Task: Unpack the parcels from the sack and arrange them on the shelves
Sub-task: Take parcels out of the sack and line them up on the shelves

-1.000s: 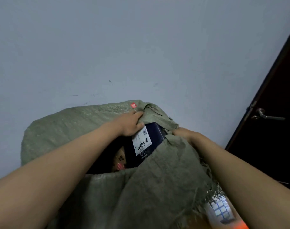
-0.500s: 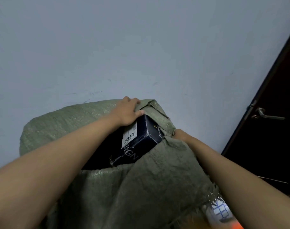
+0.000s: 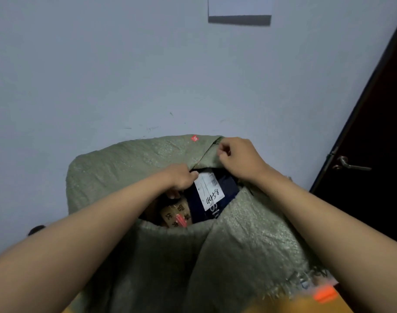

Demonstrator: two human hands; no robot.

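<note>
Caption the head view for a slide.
Right hand grips sack rim; left hand reaches for navy labelled parcel inside.

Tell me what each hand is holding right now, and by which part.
The right hand grips the green sack by its far rim. The left hand reaches inside at the dark blue parcel; whether it holds the parcel cannot be told.

Head camera, single view.
Looks forward and down, close over the open green woven sack (image 3: 129, 177), facing the pale wall (image 3: 102, 64).
</note>
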